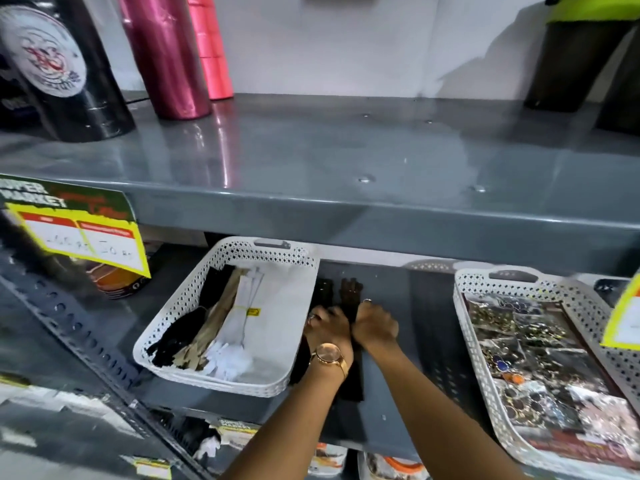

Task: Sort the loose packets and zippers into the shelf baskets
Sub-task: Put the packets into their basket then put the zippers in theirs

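On the lower grey shelf a white perforated basket (180,327) holds bundles of black, beige and white zippers (221,323). Just right of it, loose dark brown and black zippers (350,292) lie lengthwise on the shelf. My left hand (327,329), with a watch on its wrist, and my right hand (375,325) are side by side on this dark bundle, fingers curled around it. A second white basket (465,306) at the right is filled with shiny packets (540,368) of small items.
The upper grey shelf (346,161) carries black, magenta and pink rolls at the left and dark containers at the right. Yellow price tags (79,237) hang from the shelf edges. A slotted upright runs down the left. More goods sit on the shelf below.
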{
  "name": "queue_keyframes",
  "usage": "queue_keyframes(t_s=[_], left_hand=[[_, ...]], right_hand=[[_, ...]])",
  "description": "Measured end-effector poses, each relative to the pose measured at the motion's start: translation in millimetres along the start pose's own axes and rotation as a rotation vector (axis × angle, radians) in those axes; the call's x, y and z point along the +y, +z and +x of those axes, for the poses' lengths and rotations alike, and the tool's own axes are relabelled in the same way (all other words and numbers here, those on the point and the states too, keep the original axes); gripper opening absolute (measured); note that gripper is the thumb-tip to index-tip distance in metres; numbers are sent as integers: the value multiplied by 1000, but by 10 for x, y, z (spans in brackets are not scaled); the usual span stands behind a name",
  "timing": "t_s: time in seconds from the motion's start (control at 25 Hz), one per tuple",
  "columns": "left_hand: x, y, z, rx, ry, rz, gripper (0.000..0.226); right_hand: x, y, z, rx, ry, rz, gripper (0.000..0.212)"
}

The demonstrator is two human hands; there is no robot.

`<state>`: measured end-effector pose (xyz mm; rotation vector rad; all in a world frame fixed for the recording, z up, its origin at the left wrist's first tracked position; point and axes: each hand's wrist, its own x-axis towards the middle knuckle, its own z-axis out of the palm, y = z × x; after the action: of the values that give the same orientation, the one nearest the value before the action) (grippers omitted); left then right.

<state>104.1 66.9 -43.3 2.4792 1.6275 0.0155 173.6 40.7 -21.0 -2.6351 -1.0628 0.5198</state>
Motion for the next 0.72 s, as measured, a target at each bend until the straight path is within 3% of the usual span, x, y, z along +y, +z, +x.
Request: queue_keyframes(t_s=[0.24,0.4,0.56,0.64,0.72], left_hand=[[127,-56,-28,-56,115,-86,32],[39,-329,-153,-132,288,-431,49],[-349,-870,1,78,360,-641,52],[-625,-1045,138,186,339,-620,47],[-915,-1111,263,162,259,-583,41]], right_hand=[[351,-108,-66,-1,160,193,44],[547,-167,-168,30,216,576,35],[409,-232,-270,-28,266,1209,24],[250,-275,-336,-76,226,1285,22],[67,-343,-430,-122,135,1335,21]])
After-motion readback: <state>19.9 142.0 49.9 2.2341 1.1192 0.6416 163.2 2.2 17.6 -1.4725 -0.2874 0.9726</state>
